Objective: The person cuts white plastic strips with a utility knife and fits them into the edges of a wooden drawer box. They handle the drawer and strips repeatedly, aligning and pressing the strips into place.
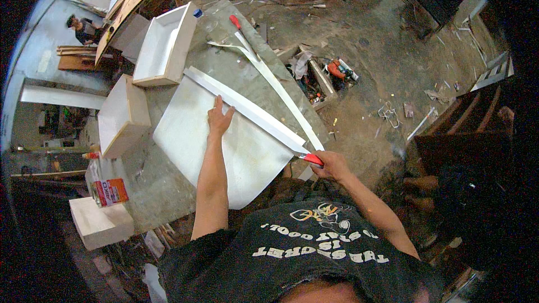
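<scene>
A large white sheet (224,151) lies on the worktable, a long white straight strip (247,106) along its far right edge. My left hand (219,119) presses on the strip's near side, fingers stretched and spread, holding nothing. At the strip's near right end, my right hand (332,166) is closed round a red-handled utility knife (312,160). Its blade points left against the strip and the sheet's edge. Just beyond lie narrow white offcut strips (279,91), one curling at its far end. A second red-handled tool (235,22) rests near that end.
Pale box-like drawers (160,50) stand along the table's left side, beside a red and orange can (110,192) and a white block-shaped box (102,223). Right of the table, a wooden toolbox (315,81) holds tools. Another person (84,29) is at the far left.
</scene>
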A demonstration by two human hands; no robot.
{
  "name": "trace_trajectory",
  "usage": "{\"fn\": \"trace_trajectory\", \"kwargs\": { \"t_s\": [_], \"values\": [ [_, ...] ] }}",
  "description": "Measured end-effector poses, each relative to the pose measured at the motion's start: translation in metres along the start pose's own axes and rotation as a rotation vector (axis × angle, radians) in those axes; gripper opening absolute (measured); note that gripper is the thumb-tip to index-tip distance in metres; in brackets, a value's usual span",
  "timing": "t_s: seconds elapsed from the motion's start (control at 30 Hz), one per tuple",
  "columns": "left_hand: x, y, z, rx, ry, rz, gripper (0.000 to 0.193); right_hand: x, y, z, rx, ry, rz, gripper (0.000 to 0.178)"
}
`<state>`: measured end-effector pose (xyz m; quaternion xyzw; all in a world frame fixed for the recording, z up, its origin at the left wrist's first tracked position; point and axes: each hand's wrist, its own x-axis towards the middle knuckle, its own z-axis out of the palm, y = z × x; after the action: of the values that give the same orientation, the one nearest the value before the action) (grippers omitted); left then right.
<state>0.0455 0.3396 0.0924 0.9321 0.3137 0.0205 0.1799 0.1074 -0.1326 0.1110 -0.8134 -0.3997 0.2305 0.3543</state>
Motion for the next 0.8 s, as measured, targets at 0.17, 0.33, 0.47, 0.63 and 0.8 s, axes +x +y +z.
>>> {"fn": "trace_trajectory", "kwargs": {
  "t_s": [0.17, 0.33, 0.47, 0.63, 0.8],
  "values": [
    [0.006, 0.003, -0.004, 0.086, -0.050, 0.034, 0.096, 0.001, -0.003, -0.004, -0.058, -0.093, 0.087, 0.041],
    [0.003, 0.020, -0.014, 0.143, -0.172, -0.049, 0.104, -0.003, 0.000, 0.000, -0.038, 0.004, 0.040, 0.040],
    [0.003, 0.033, -0.022, 0.176, -0.180, -0.052, 0.109, -0.001, 0.007, 0.007, -0.081, 0.023, 0.035, 0.041],
    [0.003, 0.046, -0.034, 0.251, -0.223, -0.138, 0.107, 0.001, -0.012, -0.026, 0.068, -0.069, 0.090, 0.038],
    [0.007, 0.056, -0.045, 0.342, -0.220, -0.088, 0.106, 0.021, -0.065, -0.069, 0.200, -0.046, 0.376, 0.040]
  ]
}}
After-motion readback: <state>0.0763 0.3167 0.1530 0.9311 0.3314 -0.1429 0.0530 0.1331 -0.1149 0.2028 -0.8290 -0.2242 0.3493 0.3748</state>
